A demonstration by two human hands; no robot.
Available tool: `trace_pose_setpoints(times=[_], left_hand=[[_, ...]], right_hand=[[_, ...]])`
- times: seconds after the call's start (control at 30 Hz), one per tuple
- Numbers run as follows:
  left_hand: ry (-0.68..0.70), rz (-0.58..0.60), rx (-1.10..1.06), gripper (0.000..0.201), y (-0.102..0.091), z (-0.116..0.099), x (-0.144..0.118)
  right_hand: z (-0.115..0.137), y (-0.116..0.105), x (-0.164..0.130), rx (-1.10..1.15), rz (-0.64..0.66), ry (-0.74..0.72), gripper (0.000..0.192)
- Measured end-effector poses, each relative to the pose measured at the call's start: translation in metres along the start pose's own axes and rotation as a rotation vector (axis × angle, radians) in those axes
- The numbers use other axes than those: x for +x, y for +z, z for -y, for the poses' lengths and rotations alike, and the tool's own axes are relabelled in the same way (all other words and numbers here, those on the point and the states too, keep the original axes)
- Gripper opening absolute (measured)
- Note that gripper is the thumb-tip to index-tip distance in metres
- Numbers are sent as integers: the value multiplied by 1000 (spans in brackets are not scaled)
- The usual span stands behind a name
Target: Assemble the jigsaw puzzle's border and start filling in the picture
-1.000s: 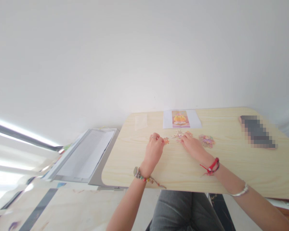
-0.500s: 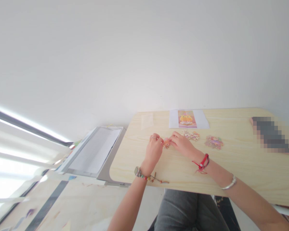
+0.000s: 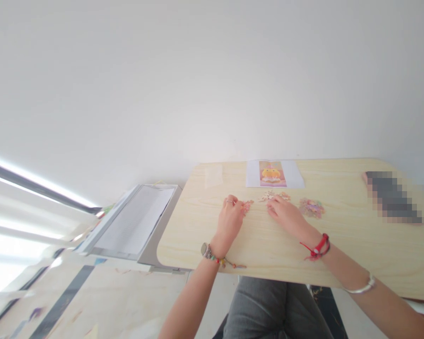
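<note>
My left hand (image 3: 230,220) rests on the light wooden table (image 3: 268,254) with its fingertips pinched on a small cluster of pink jigsaw pieces (image 3: 248,205). My right hand (image 3: 286,215) lies flat to the right, fingers apart, its tips just short of a pale group of joined pieces (image 3: 274,196). A loose heap of purple and pink pieces (image 3: 311,207) sits right of that hand. A reference picture (image 3: 271,173) of a yellow figure on white paper lies at the table's far edge.
A blurred dark object (image 3: 392,197) lies at the table's right end. A small clear plastic bag (image 3: 214,176) lies at the far left of the table. A grey tray with white paper (image 3: 136,223) stands beside the table's left edge. My knees are under the near edge.
My right hand went left to meet the left hand at the pink cluster, then drew back right beside the pale pieces. The left hand kept its hold on the cluster.
</note>
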State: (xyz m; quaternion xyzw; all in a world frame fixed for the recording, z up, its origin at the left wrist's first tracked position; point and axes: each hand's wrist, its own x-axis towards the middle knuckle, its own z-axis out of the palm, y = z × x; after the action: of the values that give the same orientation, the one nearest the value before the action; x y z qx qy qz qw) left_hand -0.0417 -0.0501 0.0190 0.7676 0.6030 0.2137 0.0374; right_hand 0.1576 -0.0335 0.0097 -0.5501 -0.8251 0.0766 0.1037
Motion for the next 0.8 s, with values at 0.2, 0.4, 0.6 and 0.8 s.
trace_pose_setpoints(times=[0.2,0.4,0.6,0.8], left_hand=[[76,94,21,17,7,-24,9],[128,204,74,16,23,-35,27],[177,244,118,20,35,-37,40],[209,268,158,18,31,-34,36]], right_hand=[[2,1,-5,-99,0,101,20],[-4,4,-3,-116,13,121,21],[-8,9,0,-102,24,88,21],[-8,13,1,-73,22,65,20]])
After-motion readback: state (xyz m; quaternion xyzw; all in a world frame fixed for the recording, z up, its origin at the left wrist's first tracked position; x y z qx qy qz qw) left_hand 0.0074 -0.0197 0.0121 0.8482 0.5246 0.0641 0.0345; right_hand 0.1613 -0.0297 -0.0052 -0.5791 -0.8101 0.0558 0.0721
